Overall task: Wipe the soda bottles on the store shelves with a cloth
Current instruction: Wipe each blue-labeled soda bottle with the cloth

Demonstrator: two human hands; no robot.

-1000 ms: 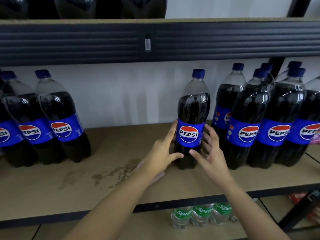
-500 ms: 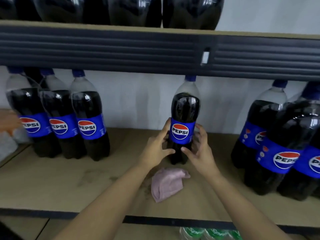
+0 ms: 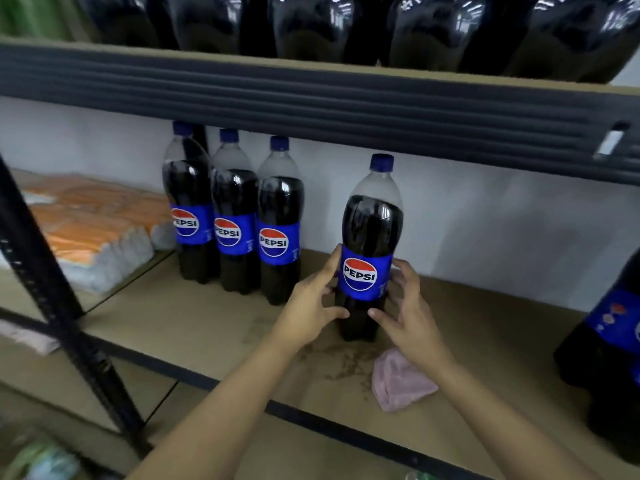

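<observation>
Shelving: a dark metal rack with tan board shelves; the middle shelf carries the work, and a ribbed dark beam runs across above it under the upper shelf.
Upright post: a black perforated post slants down the left side of the head view.
Upper row: dark soda bottles stand along the top shelf, only their lower bodies in view.
Orange pack: a wrapped pack of small bottles with orange labels sits on the neighbouring shelf to the left.
Right bottles: dark bottles with blue labels stand at the right edge, cut off by the frame.
Three bottles: a trio of Pepsi bottles stands upright side by side, touching, near the back wall and to the left of the hands.
Held bottle: a single Pepsi bottle stands upright on the middle shelf, apart from the trio, label facing the camera, blue cap on.
Left hand: the left hand holds the bottle's left side, fingers reaching up along the label and thumb curled in under it.
Right hand: the right hand holds the right side, fingers curved round the label edge, thumb pointing in toward the base.
Cloth: a crumpled pink cloth lies on the shelf under the right wrist, just in front of the held bottle.
Stain: a brownish speckled mark spreads on the board between the bottle's base and the cloth.
</observation>
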